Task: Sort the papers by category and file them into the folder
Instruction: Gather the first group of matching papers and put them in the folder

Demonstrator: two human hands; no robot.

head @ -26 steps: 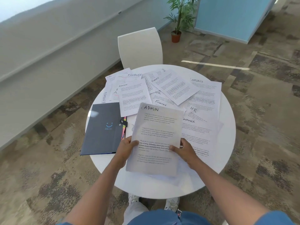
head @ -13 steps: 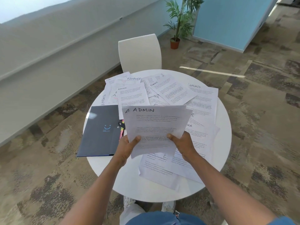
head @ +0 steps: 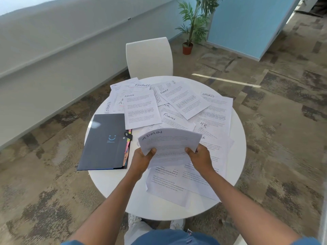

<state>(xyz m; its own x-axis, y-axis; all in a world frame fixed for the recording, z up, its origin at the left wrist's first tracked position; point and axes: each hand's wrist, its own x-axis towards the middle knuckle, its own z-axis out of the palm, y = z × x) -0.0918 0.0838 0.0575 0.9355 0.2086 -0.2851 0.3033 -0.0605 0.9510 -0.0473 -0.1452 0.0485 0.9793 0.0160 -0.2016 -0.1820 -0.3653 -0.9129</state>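
A sheet headed ADMIN (head: 169, 144) is lifted off the round white table (head: 109, 183), its top edge bowed over. My left hand (head: 142, 160) grips its left edge and my right hand (head: 199, 157) grips its right edge. A dark grey folder (head: 104, 142) with coloured tabs lies shut at the table's left. Loose printed sheets cover the rest: another ADMIN sheet (head: 140, 109), FINANCE sheets (head: 184, 100), a SPORTS sheet (head: 216, 108) and HR sheets (head: 210, 128). More sheets (head: 169, 184) lie under my hands.
A white chair (head: 149, 57) stands behind the table. A potted plant (head: 192, 29) is on the carpet at the back, beside a blue partition (head: 247, 23). A long white wall runs along the left. My shoes show under the table's near edge.
Both hands lifted the ADMIN sheet off the pile and tipped it away, so its top now curls over. The sheets beneath it have come into sight.
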